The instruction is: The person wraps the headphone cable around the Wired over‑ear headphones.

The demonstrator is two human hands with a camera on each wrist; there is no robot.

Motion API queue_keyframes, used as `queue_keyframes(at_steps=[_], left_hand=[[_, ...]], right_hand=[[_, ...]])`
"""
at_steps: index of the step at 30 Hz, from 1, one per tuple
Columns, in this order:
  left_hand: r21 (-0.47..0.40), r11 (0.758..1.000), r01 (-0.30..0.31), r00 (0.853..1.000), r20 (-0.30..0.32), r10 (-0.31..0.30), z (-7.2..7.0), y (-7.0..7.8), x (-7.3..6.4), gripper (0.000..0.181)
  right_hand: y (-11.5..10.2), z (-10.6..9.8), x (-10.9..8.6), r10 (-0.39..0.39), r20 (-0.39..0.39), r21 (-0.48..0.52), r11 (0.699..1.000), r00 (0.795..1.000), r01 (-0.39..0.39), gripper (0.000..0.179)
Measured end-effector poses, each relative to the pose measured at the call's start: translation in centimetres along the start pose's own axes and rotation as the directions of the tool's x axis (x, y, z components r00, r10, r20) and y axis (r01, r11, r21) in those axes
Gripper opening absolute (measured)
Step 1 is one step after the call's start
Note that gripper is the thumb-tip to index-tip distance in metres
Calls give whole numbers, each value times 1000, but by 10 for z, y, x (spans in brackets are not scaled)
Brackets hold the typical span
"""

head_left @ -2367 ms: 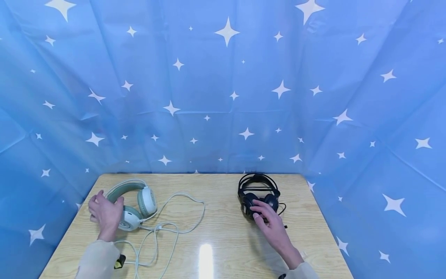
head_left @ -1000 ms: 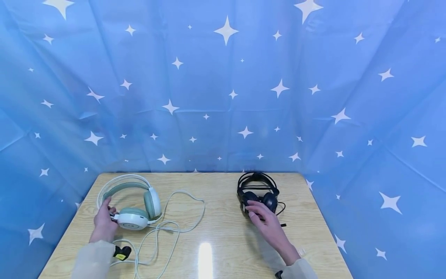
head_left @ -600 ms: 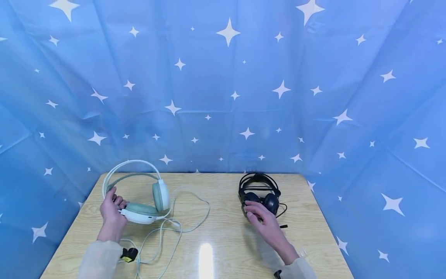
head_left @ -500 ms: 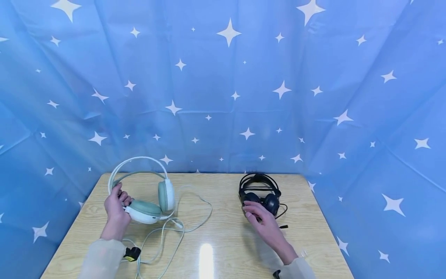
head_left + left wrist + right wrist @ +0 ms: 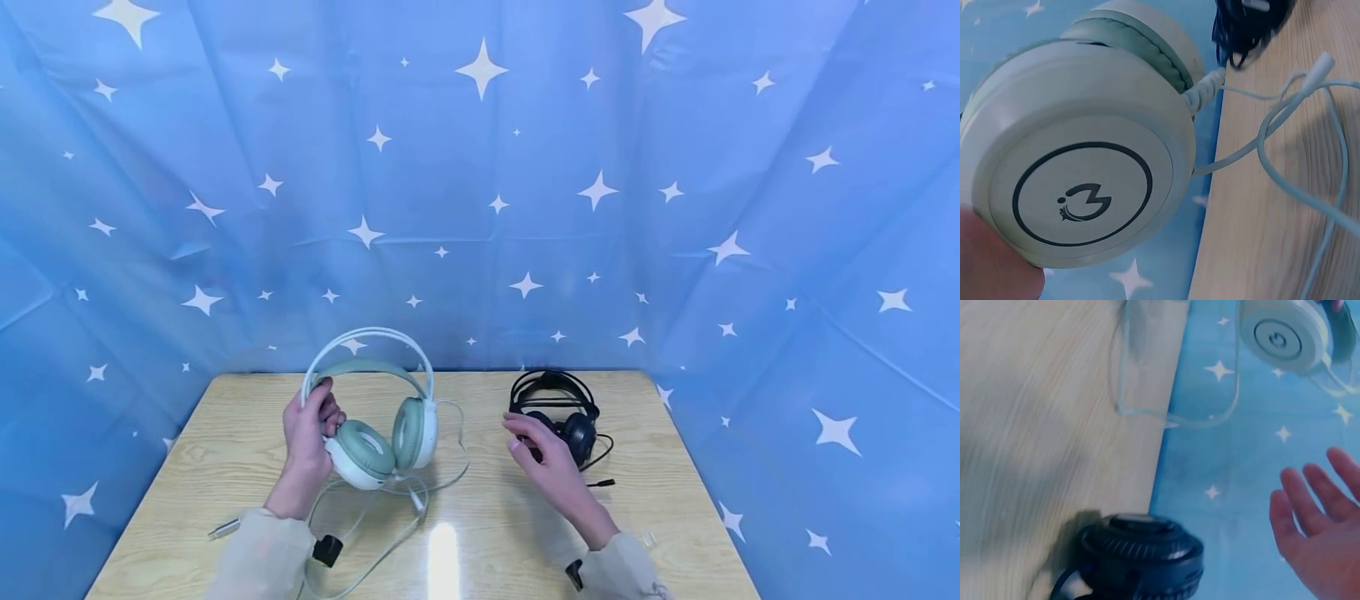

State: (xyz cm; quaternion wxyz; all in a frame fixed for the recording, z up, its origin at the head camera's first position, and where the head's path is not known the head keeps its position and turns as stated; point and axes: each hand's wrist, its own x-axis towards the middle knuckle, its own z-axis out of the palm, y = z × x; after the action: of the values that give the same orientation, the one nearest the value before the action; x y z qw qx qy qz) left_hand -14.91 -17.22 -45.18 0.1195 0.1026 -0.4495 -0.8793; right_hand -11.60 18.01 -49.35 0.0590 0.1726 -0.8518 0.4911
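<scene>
My left hand (image 5: 308,435) grips a pair of white and mint-green headphones (image 5: 424,433) by one side of the headband, holding them above the table with the ear pads facing me. In the left wrist view a white ear cup (image 5: 1079,181) with a ringed logo fills much of the picture, a fingertip at its edge. My right hand (image 5: 551,467) hovers over the table with its fingers extended, holding nothing. Just behind it lies a pair of black headphones (image 5: 579,433). The right wrist view shows that hand (image 5: 1322,531) apart from a black ear cup (image 5: 1141,556).
The white cable (image 5: 390,550) trails in loops over the wooden table (image 5: 480,467). Its metal plug (image 5: 224,529) lies near the left sleeve. A short black plug (image 5: 602,483) sits beside the black headphones. A blue star-patterned curtain (image 5: 465,208) borders the table behind and at both sides.
My left hand has taken hold of the white headphones, lifted them off the table and carried them right, tilting them upright. My right hand has shifted slightly left off the black headphones.
</scene>
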Motion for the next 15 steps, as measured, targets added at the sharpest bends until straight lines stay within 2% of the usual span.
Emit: queue_keyframes(at_steps=[6,12,15], left_hand=[[23,999,-32,998,60,30,21,-13,-10,23],[129,987,-98,988,130,81,37,-29,-20,16],[166,980,-105,985,156,79,44,-36,-25,16]], right_hand=[[-11,10,11,35,26,66,997,999,-36,48],[-16,15,22,43,24,107,993,999,-45,55],[-20,16,28,80,31,180,980,996,-85,59]])
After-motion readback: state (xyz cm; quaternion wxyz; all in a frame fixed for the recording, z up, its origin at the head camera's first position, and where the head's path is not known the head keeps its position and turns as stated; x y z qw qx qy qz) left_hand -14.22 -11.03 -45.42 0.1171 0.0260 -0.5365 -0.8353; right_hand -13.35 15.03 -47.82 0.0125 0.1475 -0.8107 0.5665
